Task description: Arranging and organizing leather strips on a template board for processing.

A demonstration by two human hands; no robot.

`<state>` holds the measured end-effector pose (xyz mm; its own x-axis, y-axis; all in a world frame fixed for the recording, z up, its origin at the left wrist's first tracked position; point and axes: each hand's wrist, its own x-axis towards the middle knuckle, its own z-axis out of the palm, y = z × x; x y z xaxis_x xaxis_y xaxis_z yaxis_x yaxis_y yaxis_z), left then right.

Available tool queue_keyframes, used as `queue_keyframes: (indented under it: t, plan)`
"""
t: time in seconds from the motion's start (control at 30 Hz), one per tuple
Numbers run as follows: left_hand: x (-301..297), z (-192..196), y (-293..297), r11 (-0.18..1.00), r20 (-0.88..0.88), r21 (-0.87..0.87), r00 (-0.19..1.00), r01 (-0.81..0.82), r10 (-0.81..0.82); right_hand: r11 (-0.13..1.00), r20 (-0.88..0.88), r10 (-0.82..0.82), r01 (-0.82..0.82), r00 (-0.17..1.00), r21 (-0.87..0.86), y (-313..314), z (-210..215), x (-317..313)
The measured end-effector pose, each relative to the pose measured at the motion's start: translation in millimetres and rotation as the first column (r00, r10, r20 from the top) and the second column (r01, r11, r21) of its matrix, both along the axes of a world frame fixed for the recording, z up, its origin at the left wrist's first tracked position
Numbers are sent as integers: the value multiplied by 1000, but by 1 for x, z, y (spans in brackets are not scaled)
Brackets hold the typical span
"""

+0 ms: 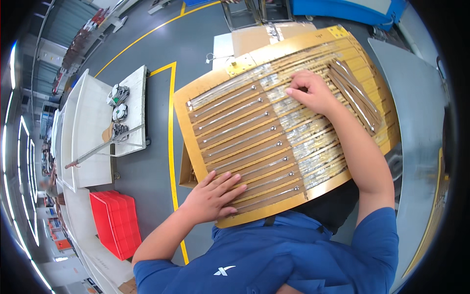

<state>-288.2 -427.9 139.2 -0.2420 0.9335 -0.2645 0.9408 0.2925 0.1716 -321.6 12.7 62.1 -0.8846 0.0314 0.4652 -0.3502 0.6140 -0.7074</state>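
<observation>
A large golden-yellow slotted board (196,161) lies tilted in front of me. Several brown strips (254,128) fill rows on its left half, each with a shiny thin metal rod (235,117) that has a rounded end. My left hand (215,197) lies flat over the lower left rows, fingers spread. My right hand (313,90) is over the upper middle of the board, thumb and fingers curled together; whatever they pinch, if anything, cannot be made out. Beside it, a loose bundle of brown strips and metal rods (355,93) rests on the board's right part.
A white cart (134,98) with stacked metal parts stands at the left. Below it is a red crate (115,223). A grey panel (416,122) rises along the right. Flattened cardboard (249,39) and a blue machine (338,10) lie beyond the board.
</observation>
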Motion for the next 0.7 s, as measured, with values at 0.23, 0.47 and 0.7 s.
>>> queue_keyframes:
  t: [0.23, 0.47, 0.7]
  plan:
    - [-61, 5, -3, 947, 52, 253, 980, -198, 191, 998, 124, -57, 59, 991, -13, -3, 0, 0]
    - [-164, -19, 44, 932, -109, 271, 954, -241, 278, 993, 199, -73, 89, 977, -72, -3, -2, -1]
    - [-187, -2, -18, 984, -236, 106, 957, -147, 168, 992, 167, -60, 77, 984, -98, 0, -2, 0]
